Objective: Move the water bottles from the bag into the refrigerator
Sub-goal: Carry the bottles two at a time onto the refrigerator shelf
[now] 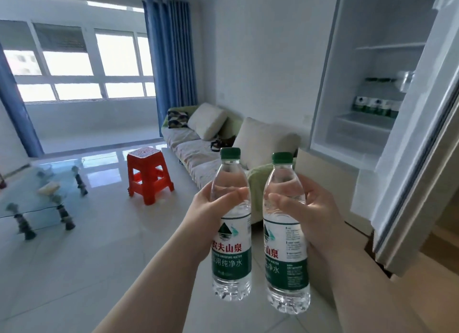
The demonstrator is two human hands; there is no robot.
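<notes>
I hold two clear water bottles with green caps and green labels upright in front of me. My left hand (211, 208) grips the left bottle (231, 245) around its upper body. My right hand (310, 208) grips the right bottle (285, 253) the same way. The refrigerator (347, 84) stands open at the upper right, its door (422, 146) swung toward me on the right. Several bottles (375, 101) of the same kind stand in a row on a shelf inside. The bag is not clearly in view; a dark item lies on the sofa.
A sofa (193, 149) with cushions runs along the wall left of the refrigerator. A red plastic stool (149, 173) stands on the tiled floor. A glass coffee table (37, 196) sits at the left. Windows and blue curtains (171, 52) lie beyond.
</notes>
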